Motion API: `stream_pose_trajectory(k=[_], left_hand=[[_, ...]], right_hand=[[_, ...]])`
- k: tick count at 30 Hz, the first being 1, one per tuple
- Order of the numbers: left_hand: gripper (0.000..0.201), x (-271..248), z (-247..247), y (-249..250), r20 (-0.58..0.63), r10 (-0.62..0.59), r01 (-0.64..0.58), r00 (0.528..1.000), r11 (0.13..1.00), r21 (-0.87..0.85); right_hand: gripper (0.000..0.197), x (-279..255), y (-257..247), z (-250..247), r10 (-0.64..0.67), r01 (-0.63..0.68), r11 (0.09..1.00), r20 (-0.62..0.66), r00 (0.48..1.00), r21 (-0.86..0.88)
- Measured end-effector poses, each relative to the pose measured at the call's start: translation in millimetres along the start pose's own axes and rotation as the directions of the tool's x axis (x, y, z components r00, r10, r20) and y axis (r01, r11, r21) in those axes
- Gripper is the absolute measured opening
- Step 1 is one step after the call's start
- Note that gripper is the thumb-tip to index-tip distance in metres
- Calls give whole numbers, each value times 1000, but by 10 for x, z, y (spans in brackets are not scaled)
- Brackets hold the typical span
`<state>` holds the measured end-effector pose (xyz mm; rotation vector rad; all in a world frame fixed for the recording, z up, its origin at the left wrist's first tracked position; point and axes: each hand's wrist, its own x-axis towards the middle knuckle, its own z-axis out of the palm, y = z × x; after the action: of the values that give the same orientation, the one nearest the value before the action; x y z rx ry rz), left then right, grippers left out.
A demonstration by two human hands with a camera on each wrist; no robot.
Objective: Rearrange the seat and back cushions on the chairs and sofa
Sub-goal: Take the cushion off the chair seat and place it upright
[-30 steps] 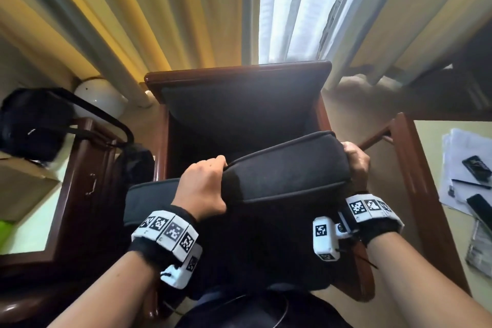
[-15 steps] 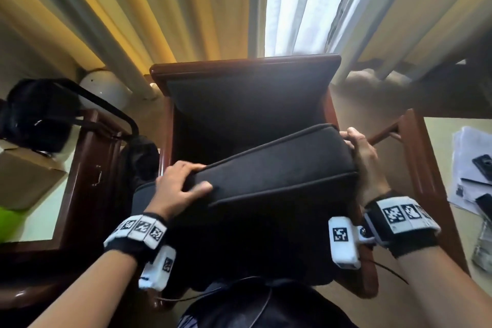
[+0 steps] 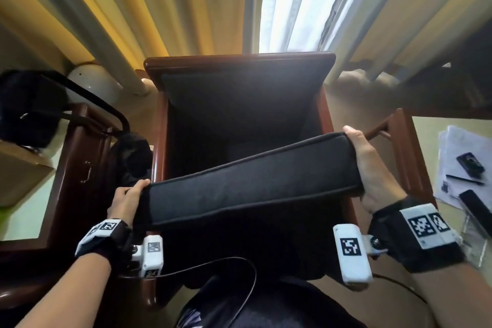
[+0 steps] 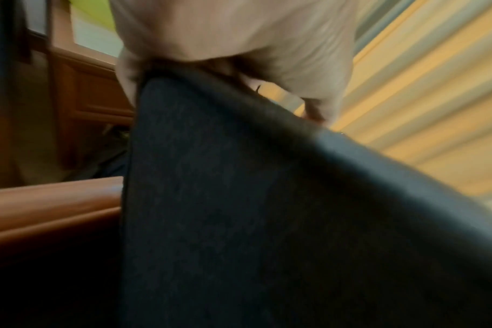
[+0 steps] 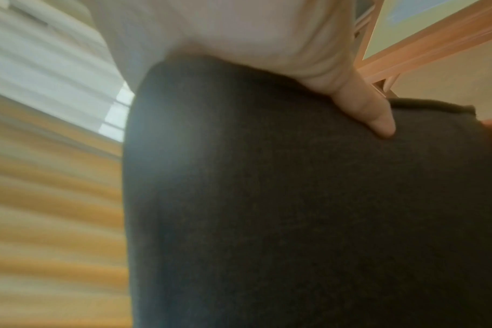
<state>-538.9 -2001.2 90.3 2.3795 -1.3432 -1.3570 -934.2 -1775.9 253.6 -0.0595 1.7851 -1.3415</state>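
The seat cushion (image 3: 253,189) is lifted over the chair (image 3: 239,61), tilted, its 3 o'clock end higher. The left hand (image 3: 125,202) grips the 9 o'clock end, the right hand (image 3: 370,168) the other. I judge it not yet placed; the back cushion (image 3: 239,104) already stands at 12 o'clock.

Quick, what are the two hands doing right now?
Left hand: grips the left end of the dark cushion.
Right hand: grips the cushion's right end, thumb pressed into the fabric.
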Motion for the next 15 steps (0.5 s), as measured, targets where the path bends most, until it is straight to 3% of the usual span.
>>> stream_pose_trajectory(k=[3,7,10,15], left_hand=[[56,-393,-114,448,-131,72,-64,989,996,63],[62,-526,-319,1066,-252,241,-235,937,971,55],[63,-568,-407,1471,-367,291,-318,884,948,-14],[59,-476,-158,1790,-379,286,-361,880,921,-145]], right_hand=[[40,56,-231,-77,-27,27,996,-5,1000,84],[38,207,-489,-90,-80,80,980,-12,997,182],[37,400,-569,-69,-95,97,969,-19,995,228],[49,909,-663,8,-65,97,979,-173,983,179]])
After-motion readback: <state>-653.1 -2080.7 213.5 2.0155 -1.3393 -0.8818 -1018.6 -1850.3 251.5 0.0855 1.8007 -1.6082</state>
